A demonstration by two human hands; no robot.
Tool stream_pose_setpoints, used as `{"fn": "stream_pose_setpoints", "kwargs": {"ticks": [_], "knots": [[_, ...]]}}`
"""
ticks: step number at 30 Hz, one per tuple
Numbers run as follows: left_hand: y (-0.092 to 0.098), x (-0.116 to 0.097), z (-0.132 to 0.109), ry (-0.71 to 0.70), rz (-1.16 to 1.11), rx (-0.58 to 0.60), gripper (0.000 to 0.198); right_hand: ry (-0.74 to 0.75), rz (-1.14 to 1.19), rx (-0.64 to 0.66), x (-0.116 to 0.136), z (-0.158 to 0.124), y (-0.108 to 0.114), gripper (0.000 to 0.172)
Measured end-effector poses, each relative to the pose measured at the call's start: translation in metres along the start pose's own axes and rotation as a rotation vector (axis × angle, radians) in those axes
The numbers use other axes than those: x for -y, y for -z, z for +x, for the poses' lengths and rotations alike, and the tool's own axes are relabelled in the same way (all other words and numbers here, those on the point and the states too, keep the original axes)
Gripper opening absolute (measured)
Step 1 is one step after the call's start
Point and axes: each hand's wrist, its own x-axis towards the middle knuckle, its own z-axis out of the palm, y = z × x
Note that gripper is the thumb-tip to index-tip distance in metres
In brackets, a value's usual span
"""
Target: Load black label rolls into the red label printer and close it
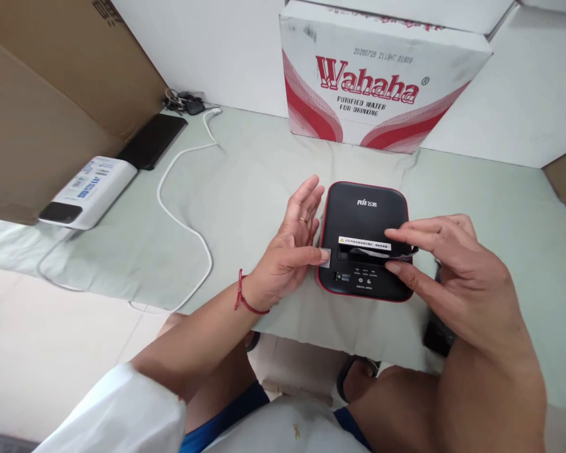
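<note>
A black receipt printer (368,217) with red edges and a white logo lies flat on the cloth-covered table in front of me. Across its top runs a dark slot, beneath a white warning label (364,243). My left hand (299,245) holds the printer's left side, thumb pressed by a small grey square on top, fingers stretched along the edge. At the slot's right end, the thumb and forefinger of my right hand (448,267) close around a thin dark piece (408,253) with a pale inner edge; what it is I cannot make out.
Behind stands a white and red water carton (377,82). To the left lie a white device (89,192), a black flat object (155,139), keys (183,100) and a looping white cable (163,189). A brown cardboard box (51,94) borders the left side. Another dark object (438,333) is partly hidden under my right wrist.
</note>
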Motion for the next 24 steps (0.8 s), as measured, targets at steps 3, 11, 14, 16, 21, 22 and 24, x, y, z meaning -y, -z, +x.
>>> {"fn": "stream_pose_setpoints", "kwargs": {"ticks": [3, 11, 14, 16, 21, 22, 24], "knots": [[0.006, 0.003, 0.001, 0.086, -0.096, 0.083, 0.104, 0.044, -0.019, -0.002, 0.006, 0.003, 0.001, 0.021], [0.012, 0.004, -0.004, 0.161, -0.171, 0.159, 0.108, 0.136, -0.092, 0.023, 0.013, 0.01, 0.0, 0.03], [0.009, 0.004, -0.008, 0.174, -0.182, 0.166, 0.107, 0.149, -0.147, -0.014, 0.015, 0.012, -0.001, 0.031], [0.005, 0.001, -0.009, 0.199, -0.224, 0.15, 0.109, 0.168, -0.176, -0.061, 0.014, 0.013, -0.004, 0.031], [-0.01, -0.012, -0.009, 0.332, -0.389, 0.049, 0.108, 0.204, -0.152, -0.212, 0.023, 0.016, -0.018, 0.034], [-0.012, -0.014, -0.008, 0.34, -0.404, 0.042, 0.107, 0.193, -0.127, -0.241, 0.027, 0.016, -0.02, 0.036], [-0.014, -0.015, -0.007, 0.339, -0.424, 0.024, 0.105, 0.176, -0.057, -0.379, 0.032, 0.013, -0.019, 0.037]]}}
